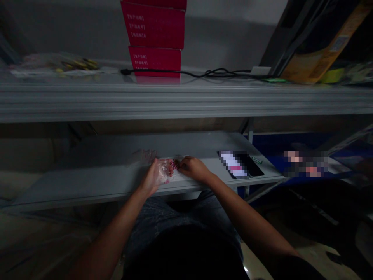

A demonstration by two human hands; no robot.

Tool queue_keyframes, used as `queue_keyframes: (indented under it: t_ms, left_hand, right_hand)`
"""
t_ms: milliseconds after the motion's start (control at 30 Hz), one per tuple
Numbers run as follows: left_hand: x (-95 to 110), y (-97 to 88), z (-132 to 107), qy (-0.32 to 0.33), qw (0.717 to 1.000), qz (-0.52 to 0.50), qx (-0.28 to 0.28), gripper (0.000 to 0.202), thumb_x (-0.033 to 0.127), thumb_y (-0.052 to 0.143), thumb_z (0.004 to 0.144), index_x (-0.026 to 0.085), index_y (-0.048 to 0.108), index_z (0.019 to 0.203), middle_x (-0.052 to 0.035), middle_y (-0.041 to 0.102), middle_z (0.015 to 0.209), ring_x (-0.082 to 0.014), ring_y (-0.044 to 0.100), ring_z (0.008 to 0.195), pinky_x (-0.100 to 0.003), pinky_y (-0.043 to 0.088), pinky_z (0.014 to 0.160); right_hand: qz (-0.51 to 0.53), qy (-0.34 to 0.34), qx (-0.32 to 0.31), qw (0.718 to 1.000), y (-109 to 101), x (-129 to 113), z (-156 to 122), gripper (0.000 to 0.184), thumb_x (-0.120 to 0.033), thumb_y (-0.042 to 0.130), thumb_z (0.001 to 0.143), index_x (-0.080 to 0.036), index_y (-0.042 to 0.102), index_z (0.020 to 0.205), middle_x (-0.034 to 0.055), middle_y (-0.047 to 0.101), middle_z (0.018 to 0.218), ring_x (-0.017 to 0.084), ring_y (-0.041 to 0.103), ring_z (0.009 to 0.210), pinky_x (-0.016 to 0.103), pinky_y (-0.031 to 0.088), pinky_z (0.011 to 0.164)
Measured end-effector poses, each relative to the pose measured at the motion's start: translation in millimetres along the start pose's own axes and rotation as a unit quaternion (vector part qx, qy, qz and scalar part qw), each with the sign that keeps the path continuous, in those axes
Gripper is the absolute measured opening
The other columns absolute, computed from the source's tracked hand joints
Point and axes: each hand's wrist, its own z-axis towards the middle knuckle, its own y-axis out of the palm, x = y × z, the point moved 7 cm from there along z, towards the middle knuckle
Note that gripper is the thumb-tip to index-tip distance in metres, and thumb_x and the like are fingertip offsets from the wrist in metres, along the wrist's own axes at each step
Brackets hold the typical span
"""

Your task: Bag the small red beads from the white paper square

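My left hand [149, 179] is closed around a crinkled clear plastic bag [162, 173] just above the grey lower shelf [96, 171]. A small pink-and-dark speckled item [174, 165] shows at the bag's right side, by the left fingertips; its kind is too small to tell. My right hand [193, 168] is beside it with fingers bent and pressed together, the tips at the speckled item. What those fingers pinch is hidden. Under the hands lies something whitish and flat [178, 177]. More clear plastic [148, 155] rests behind my left hand.
Right of my hands lie a phone with a lit, blurred-out screen [233, 163] and a dark phone [253, 164]. The upper shelf edge [186, 102] crosses ahead, carrying red boxes [155, 29], a black cable [204, 74] and a plastic bag of yellowish pieces [75, 64].
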Motion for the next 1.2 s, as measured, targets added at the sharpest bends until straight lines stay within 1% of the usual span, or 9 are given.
queue_keyframes:
  t_ms: [267, 333, 433, 533, 633, 700, 833, 1033, 1200]
  left_hand:
    - [0, 0.4, 0, 0.005, 1.0, 0.004, -0.009, 0.053, 0.063, 0.053, 0.092, 0.016, 0.072, 0.107, -0.0115, 0.07, 0.085, -0.0229, 0.063, 0.071, -0.029, 0.047, 0.056]
    - [1, 2.4, -1, 0.001, 1.0, -0.004, -0.005, 0.052, 0.063, 0.055, 0.091, 0.016, 0.072, 0.107, -0.01, 0.069, 0.084, -0.0222, 0.062, 0.071, -0.029, 0.048, 0.057]
    - [2, 7.4, -2, -0.001, 1.0, 0.001, -0.01, 0.052, 0.062, 0.058, 0.09, 0.015, 0.072, 0.107, -0.0089, 0.069, 0.082, -0.0209, 0.062, 0.071, -0.028, 0.048, 0.058]
    - [2, 11.2, -2, 0.009, 0.999, 0.015, -0.029, 0.052, 0.063, 0.06, 0.089, 0.014, 0.073, 0.101, -0.0087, 0.07, 0.08, -0.0198, 0.061, 0.07, -0.028, 0.047, 0.059]
    - [-2, 9.0, 0, 0.004, 0.999, 0.012, -0.035, 0.052, 0.064, 0.06, 0.087, 0.014, 0.072, 0.093, -0.0083, 0.07, 0.079, -0.019, 0.061, 0.068, -0.027, 0.045, 0.057]
    - [-4, 6.3, 0, 0.001, 1.0, 0.011, -0.028, 0.052, 0.065, 0.059, 0.088, 0.014, 0.072, 0.091, -0.0082, 0.07, 0.078, -0.019, 0.061, 0.068, -0.027, 0.045, 0.058]
    - [1, 6.0, -1, 0.02, 1.0, 0.018, -0.013, 0.053, 0.061, 0.054, 0.091, 0.012, 0.073, 0.101, -0.0086, 0.07, 0.078, -0.0208, 0.063, 0.071, -0.031, 0.049, 0.067]
    - [5, 4.7, 0, 0.033, 0.999, 0.012, -0.005, 0.055, 0.061, 0.053, 0.093, 0.011, 0.073, 0.106, -0.0097, 0.071, 0.08, -0.0224, 0.064, 0.072, -0.032, 0.051, 0.067]
    - [3, -0.5, 0, 0.03, 1.0, 0.002, 0.001, 0.056, 0.063, 0.056, 0.09, 0.012, 0.073, 0.105, -0.0107, 0.071, 0.082, -0.0217, 0.064, 0.071, -0.031, 0.051, 0.064]
  right_hand:
    - [0.045, -0.005, 0.004, 0.999, -3, -2, 1, 0.009, -0.022, 0.065, 0.09, -0.017, 0.073, 0.087, 0.0076, 0.073, 0.089, 0.017, 0.063, 0.075, 0.028, 0.044, 0.07]
    - [0.113, 0.002, 0.03, 0.993, -15, -7, 4, 0.01, -0.021, 0.063, 0.089, -0.017, 0.071, 0.087, 0.0065, 0.072, 0.088, 0.016, 0.063, 0.075, 0.027, 0.045, 0.07]
    - [0.24, 0.016, 0.117, 0.963, -38, -18, 13, 0.012, -0.022, 0.057, 0.09, -0.016, 0.067, 0.088, 0.004, 0.07, 0.085, 0.015, 0.064, 0.075, 0.025, 0.046, 0.069]
    - [0.286, 0.009, 0.16, 0.945, -54, -36, 23, 0.011, -0.021, 0.056, 0.088, -0.017, 0.065, 0.089, 0.0021, 0.067, 0.08, 0.014, 0.062, 0.071, 0.024, 0.047, 0.067]
    - [0.261, -0.034, 0.082, 0.961, -52, -57, 33, 0.011, -0.019, 0.058, 0.087, -0.016, 0.068, 0.09, 0.002, 0.069, 0.081, 0.013, 0.061, 0.068, 0.024, 0.045, 0.065]
    - [0.249, -0.047, 0.056, 0.966, -51, -59, 33, 0.013, -0.02, 0.058, 0.088, -0.016, 0.07, 0.09, 0.0028, 0.071, 0.083, 0.013, 0.062, 0.07, 0.024, 0.045, 0.066]
    - [0.228, -0.019, 0.094, 0.969, -51, -32, 24, 0.016, -0.021, 0.056, 0.092, -0.016, 0.071, 0.09, 0.0036, 0.073, 0.087, 0.014, 0.065, 0.077, 0.024, 0.046, 0.07]
    - [0.167, 0.003, 0.008, 0.986, -23, -3, 7, 0.018, -0.021, 0.056, 0.093, -0.016, 0.073, 0.092, 0.0059, 0.075, 0.088, 0.015, 0.065, 0.075, 0.026, 0.045, 0.071]
    - [0.092, 0.002, -0.004, 0.996, -6, 1, 6, 0.014, -0.021, 0.06, 0.092, -0.017, 0.073, 0.092, 0.006, 0.074, 0.089, 0.015, 0.063, 0.073, 0.026, 0.044, 0.07]
